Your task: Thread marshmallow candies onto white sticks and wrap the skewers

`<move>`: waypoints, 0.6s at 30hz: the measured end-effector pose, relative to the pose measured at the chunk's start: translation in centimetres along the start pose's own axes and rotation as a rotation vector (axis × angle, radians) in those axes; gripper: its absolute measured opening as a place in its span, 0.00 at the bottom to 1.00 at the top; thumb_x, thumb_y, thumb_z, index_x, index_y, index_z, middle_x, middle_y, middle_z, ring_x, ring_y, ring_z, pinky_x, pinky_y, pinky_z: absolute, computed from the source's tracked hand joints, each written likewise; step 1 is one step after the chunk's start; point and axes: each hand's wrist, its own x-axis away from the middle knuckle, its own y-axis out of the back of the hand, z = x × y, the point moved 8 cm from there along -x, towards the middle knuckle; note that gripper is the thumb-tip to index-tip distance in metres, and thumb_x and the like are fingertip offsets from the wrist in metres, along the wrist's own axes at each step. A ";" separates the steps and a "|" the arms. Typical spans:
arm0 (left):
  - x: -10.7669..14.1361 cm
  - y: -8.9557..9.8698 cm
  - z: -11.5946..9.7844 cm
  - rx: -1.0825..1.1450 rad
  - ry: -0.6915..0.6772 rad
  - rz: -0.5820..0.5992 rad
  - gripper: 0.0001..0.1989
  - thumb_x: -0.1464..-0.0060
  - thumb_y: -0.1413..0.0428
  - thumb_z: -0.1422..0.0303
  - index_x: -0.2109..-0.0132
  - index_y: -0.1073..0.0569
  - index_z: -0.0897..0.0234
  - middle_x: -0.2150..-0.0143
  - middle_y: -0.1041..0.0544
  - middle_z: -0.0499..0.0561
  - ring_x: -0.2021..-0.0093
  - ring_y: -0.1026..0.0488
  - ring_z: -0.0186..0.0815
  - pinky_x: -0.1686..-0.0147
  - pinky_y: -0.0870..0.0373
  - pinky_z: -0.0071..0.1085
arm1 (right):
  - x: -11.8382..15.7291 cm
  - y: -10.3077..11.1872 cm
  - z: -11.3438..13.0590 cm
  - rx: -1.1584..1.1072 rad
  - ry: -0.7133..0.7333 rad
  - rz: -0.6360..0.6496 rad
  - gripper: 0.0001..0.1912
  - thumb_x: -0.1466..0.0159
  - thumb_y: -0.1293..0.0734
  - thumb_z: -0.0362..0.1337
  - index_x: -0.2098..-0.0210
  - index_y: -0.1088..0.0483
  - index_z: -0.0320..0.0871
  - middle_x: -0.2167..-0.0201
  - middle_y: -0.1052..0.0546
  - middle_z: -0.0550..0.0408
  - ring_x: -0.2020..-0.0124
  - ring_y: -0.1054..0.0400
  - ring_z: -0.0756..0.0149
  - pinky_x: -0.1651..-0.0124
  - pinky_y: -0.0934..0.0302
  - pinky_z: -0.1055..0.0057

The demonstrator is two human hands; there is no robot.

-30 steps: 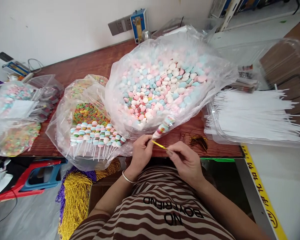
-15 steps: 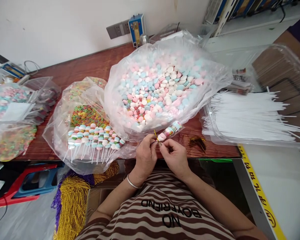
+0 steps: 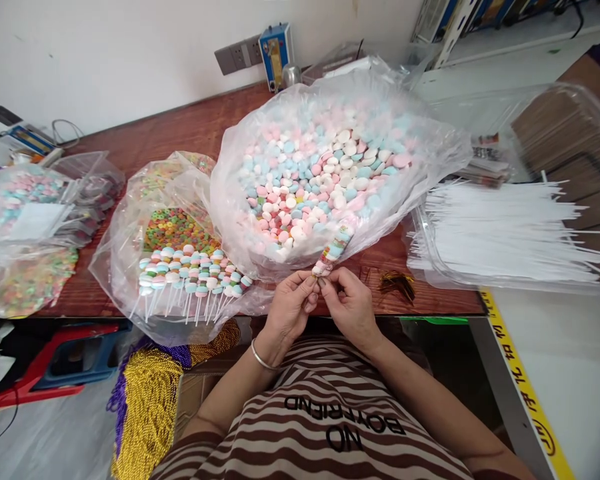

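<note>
A clear-wrapped candy skewer [image 3: 336, 245] with pink, white and blue pieces points up and slightly right between my hands. My left hand [image 3: 291, 305] pinches its lower end. My right hand [image 3: 351, 308] closes its fingertips on the same end from the other side. Just beyond is a big plastic bag of pastel candies [image 3: 305, 180]. To the left, finished candy sticks [image 3: 190, 272] lie in rows on a bag of small coloured rings [image 3: 177, 227]. Gold twist ties [image 3: 399, 285] lie on the table right of my hands.
A clear tray [image 3: 445, 288] of white sticks [image 3: 500, 230] stands at the right. More candy bags [image 3: 33, 280] lie at the far left. A blue box [image 3: 276, 59] stands by the wall. Gold bead strings [image 3: 147, 407] hang below the table's front edge.
The wrapped candy skewer has tilted more upright. The gold tie ends that stuck up at its base no longer show clearly, and my fingers sit closer around it.
</note>
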 end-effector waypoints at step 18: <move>2.8 -1.4 -6.2 -0.626 -0.687 0.296 0.13 0.39 0.42 0.58 0.67 0.22 0.61 0.64 0.21 0.56 0.59 0.23 0.40 0.50 0.28 0.39 | -0.7 -1.4 0.5 -0.322 -0.139 0.565 0.14 0.36 0.29 0.47 0.73 0.25 0.46 0.78 0.23 0.54 0.80 0.30 0.61 0.80 0.33 0.70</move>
